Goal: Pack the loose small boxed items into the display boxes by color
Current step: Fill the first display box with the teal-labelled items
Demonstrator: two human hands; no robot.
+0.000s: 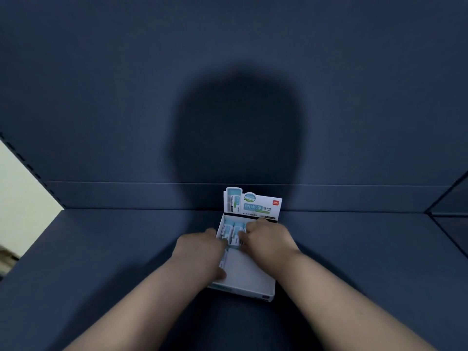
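Note:
A white display box (249, 277) lies on the dark blue surface, its printed header card (255, 205) standing upright at the far end. Several light-blue small boxed items (234, 230) sit in a row at the box's far end; the near part of its floor is bare. My left hand (200, 252) straddles the box's left wall, thumb inside and fingertips touching the leftmost items. My right hand (268, 239) reaches in from the right, its fingers curled over the right-hand items and hiding them.
The dark blue surface (101, 262) spreads to both sides, backed by a dark blue wall with a low ledge (126, 196). A pale area (22, 198) shows past the surface's left edge. A head-shaped shadow falls on the wall.

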